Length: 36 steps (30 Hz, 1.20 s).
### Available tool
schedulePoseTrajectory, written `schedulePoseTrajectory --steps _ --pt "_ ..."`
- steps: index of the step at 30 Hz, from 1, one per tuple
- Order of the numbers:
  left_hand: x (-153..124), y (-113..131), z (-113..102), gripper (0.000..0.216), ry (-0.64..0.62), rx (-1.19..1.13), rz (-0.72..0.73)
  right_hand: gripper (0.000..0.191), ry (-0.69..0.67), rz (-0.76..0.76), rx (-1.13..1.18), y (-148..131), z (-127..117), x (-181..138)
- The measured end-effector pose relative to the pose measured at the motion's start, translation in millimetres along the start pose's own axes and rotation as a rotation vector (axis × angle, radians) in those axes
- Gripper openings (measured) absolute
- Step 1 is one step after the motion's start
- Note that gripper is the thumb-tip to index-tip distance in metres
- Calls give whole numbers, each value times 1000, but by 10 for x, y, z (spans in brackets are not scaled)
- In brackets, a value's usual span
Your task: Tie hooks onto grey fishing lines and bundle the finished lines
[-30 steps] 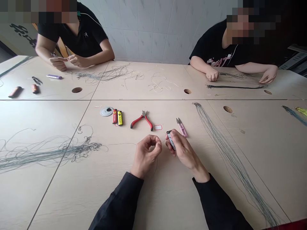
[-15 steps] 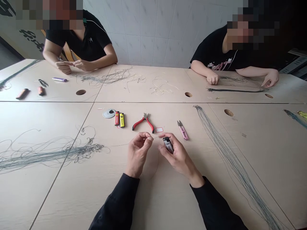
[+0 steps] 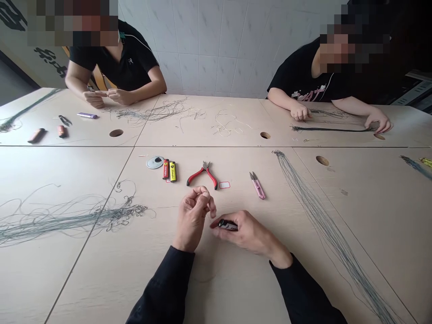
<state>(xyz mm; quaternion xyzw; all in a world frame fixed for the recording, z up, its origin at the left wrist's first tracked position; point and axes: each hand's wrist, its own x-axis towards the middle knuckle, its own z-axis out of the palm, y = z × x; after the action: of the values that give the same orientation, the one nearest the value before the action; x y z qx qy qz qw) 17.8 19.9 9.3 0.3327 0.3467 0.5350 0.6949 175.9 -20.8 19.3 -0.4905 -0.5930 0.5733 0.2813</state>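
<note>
My right hand [image 3: 246, 231] grips a black lighter [image 3: 227, 225], which lies sideways in its fingers above the tabletop. My left hand [image 3: 193, 217] is raised just left of it, with the fingertips pinched together. A very thin wire seems to be held in that pinch, though it barely shows. Beyond my hands lie red-handled pliers [image 3: 202, 174], pink thread snips [image 3: 258, 185], a red lighter [image 3: 165, 169] and a yellow lighter [image 3: 173, 171]. Neither hand touches these.
Grey wire bundles [image 3: 324, 220] [image 3: 74, 220] lie to my right and left. Wire tangles and holes mark the pale table [image 3: 236, 288]. Two co-workers in black sit across it, working with their hands among more wire [image 3: 151, 112] [image 3: 332, 129]. A tiled wall stands behind them.
My right hand has dropped lower and toward me, turning the black lighter from near upright to sideways. It has moved away from my left hand, which stays nearly in place.
</note>
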Motion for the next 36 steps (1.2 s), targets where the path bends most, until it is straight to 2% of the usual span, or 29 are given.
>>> schedulePoseTrajectory --steps 2,5,8,12,17,22,27,36 --pt "2 21 -9 18 22 67 11 43 68 21 86 15 -94 -24" --pt "-2 34 -5 20 22 228 46 56 307 38 248 65 -160 -11" --pt "-20 9 16 22 -27 398 70 59 401 73 201 92 -81 49" --pt "-46 -72 29 19 -92 623 107 58 431 99 88 71 74 124" --pt "-47 -125 24 12 -123 862 215 54 469 127 61 88 104 140" --pt "-38 -156 13 8 -114 951 335 47 485 136 17 129 97 139" --pt "-41 -194 5 3 -131 1004 437 48 499 166 -67 103 98 140" --pt "-40 -199 -9 3 -139 1055 490 49 500 178 -150 84 81 141"
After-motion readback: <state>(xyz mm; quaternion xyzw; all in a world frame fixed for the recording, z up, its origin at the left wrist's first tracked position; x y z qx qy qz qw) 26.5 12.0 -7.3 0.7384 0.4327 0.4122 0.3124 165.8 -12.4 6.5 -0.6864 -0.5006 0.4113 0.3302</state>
